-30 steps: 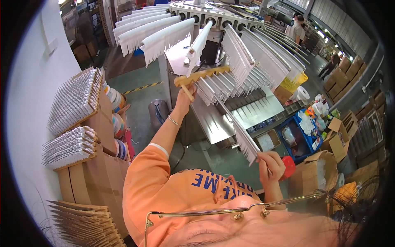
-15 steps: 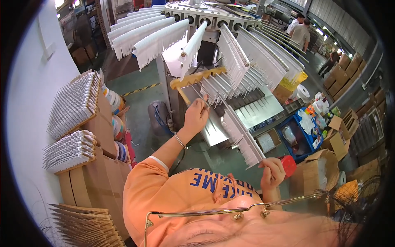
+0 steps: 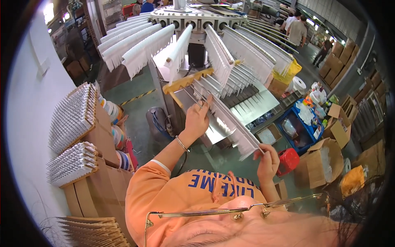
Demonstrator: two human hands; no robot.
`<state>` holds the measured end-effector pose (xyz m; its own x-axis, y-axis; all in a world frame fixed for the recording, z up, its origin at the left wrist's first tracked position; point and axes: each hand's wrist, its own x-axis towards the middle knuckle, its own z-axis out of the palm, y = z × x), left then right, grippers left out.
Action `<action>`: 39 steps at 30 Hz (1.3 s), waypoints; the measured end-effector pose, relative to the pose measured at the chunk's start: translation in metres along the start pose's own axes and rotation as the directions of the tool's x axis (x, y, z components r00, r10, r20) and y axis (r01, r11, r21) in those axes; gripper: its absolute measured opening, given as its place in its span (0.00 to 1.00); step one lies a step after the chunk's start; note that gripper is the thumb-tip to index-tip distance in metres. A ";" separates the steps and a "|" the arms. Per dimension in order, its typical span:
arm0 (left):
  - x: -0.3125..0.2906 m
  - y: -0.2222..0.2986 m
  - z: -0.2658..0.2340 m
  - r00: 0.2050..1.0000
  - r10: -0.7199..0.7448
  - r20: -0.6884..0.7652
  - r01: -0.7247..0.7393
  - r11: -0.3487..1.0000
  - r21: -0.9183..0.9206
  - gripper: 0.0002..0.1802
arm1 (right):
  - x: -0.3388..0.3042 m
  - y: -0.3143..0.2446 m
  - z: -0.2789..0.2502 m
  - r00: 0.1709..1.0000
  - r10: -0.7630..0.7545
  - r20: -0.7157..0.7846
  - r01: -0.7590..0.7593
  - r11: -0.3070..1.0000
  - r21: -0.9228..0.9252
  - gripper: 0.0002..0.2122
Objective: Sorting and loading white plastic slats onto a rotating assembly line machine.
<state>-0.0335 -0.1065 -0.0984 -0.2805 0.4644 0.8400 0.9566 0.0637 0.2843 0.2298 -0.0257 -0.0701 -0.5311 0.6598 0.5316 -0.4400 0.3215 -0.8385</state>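
Right hand (image 3: 268,161): pinched on the near end of one white-fringed rod (image 3: 233,124), which slants between both hands. Left hand (image 3: 198,120): near the yellow rack (image 3: 189,79) (grip cannot be told).

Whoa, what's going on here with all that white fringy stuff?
A person in an orange top has a long rod with white fringe stretched out in front. The right hand holds its near end, while the left hand is farther along it, close to a yellowish rack with more rods. Beyond that, a big round machine has white fringed pieces sticking out around it.
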 end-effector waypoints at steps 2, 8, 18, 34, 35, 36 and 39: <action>0.003 0.018 -0.007 0.997 0.017 0.069 -0.015 0.999 -0.041 0.35 | -0.014 0.004 -0.014 0.974 0.084 -0.208 -0.051 0.986 0.156 0.09; 0.011 0.045 -0.009 0.924 -0.281 0.259 0.378 0.566 -0.733 0.24 | -0.034 0.012 -0.059 0.830 0.143 -0.539 0.008 0.964 0.267 0.05; 0.015 0.096 0.022 0.824 -0.126 0.553 0.557 0.359 -0.749 0.12 | -0.057 -0.018 -0.108 0.665 0.029 -0.747 0.100 0.987 0.128 0.06; 0.048 0.113 0.092 0.803 -0.228 0.551 0.595 0.357 -0.720 0.13 | 0.018 0.035 -0.200 0.805 0.092 -0.587 0.083 0.961 0.264 0.06; 0.050 0.114 0.102 0.807 -0.206 0.554 0.589 0.350 -0.728 0.13 | 0.030 0.042 -0.212 0.800 0.090 -0.594 0.074 0.966 0.246 0.05; 0.054 0.118 0.111 0.814 -0.187 0.550 0.579 0.345 -0.739 0.13 | 0.039 0.044 -0.223 0.804 0.089 -0.588 0.073 0.966 0.246 0.05; 0.077 0.139 0.141 0.774 -0.197 0.602 0.628 0.369 -0.685 0.13 | 0.054 0.049 -0.258 0.797 0.080 -0.599 0.060 0.976 0.210 0.06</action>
<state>0.0892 0.0628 -0.0592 -0.3585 0.8786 0.3155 0.1235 -0.2904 0.9489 0.3667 0.2012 -0.1130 -0.0242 0.9582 0.2851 -0.6130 0.2110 -0.7614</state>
